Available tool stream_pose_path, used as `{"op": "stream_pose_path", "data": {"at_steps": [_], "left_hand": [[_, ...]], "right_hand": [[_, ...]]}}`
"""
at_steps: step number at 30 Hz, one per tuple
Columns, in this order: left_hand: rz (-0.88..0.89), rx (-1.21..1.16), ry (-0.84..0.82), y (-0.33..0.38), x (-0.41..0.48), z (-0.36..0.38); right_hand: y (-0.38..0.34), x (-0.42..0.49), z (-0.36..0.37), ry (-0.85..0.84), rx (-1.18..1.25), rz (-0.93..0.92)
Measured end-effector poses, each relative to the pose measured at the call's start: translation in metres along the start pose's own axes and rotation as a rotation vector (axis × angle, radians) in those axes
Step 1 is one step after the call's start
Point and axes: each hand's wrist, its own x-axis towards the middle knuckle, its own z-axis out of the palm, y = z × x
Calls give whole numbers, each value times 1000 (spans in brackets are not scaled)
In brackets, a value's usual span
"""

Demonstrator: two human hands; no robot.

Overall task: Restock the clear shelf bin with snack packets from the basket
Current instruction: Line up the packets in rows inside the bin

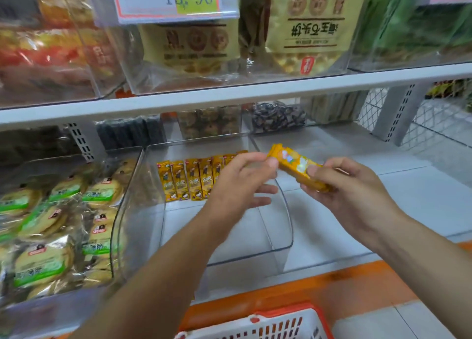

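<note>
The clear bin (286,248) held a row of packets (189,179) upright at its back. The basket (268,323) sat below the bin's front. Above the bin, the right hand (350,188) gripped a slim orange bundle (296,163), whose end the left hand (237,183) pinched. The bundle looked light, crinkly and slippery, so it was probably best held across its flat faces.

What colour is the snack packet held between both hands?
The snack packet is orange-yellow with pale print; the head view shows it.
</note>
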Motion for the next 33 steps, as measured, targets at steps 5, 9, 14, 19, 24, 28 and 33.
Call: {"op": "stream_pose_path", "data": {"at_steps": [5,9,14,19,24,28,33], "left_hand": [[134,16,2,8,-2,19],[149,160,112,10,9,-2],[118,974,300,-17,57,-56],[215,1346,228,-38,103,-72],[375,1361,206,-50,127,-67],[442,1390,225,-55,131,-71],[368,1318,276,-50,127,-92]], "right_hand": [[-7,-8,4,-160,-226,-28],[-18,-9,1,-261,-229,-5],[-19,-2,-1,-120,-124,14],[-19,21,15,-47,-255,-58],[-1,62,54,-74,-285,-82],[5,98,75,-158,-604,-415],[10,140,86,-254,-1254,-452]]}}
